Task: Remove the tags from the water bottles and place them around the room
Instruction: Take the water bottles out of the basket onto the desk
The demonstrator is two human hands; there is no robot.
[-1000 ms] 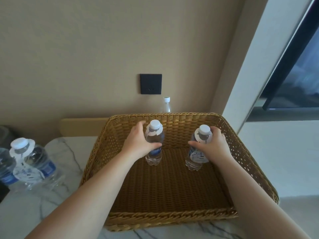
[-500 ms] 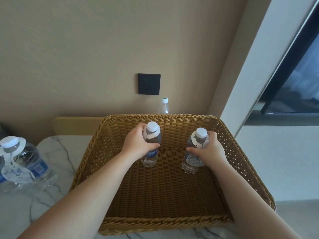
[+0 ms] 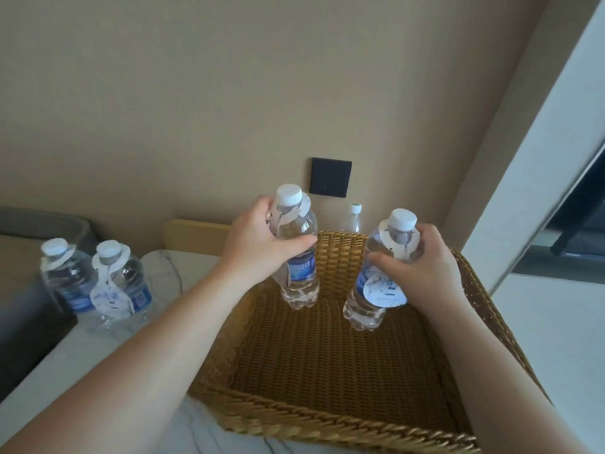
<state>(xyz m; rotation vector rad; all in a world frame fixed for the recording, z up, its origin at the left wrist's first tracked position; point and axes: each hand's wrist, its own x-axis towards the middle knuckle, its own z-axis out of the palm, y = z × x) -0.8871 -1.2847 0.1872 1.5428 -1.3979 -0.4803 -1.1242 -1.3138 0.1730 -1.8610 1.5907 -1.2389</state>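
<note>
My left hand (image 3: pixel 262 244) grips a clear water bottle (image 3: pixel 299 276) with a white cap and a white paper tag round its neck. My right hand (image 3: pixel 415 267) grips a second tagged bottle (image 3: pixel 370 299), tilted slightly. Both bottles hang lifted above the floor of a woven wicker basket (image 3: pixel 327 417). Two more tagged bottles (image 3: pixel 70 280) (image 3: pixel 122 290) stand on the marble tabletop (image 3: pixel 157 273) to the left of the basket. Another bottle (image 3: pixel 353 219) with a white cap stands behind the basket by the wall.
A black wall socket (image 3: pixel 330 177) sits above the basket. A dark screen (image 3: pixel 582 211) hangs at the far right beside a white pillar. A grey cushioned seat (image 3: pixel 29 224) lies at the left edge. A wooden chair back (image 3: pixel 193 235) rises behind the table.
Both hands have raised their bottles up out of the basket. The view has shifted so the two bottles on the table show more fully at the left.
</note>
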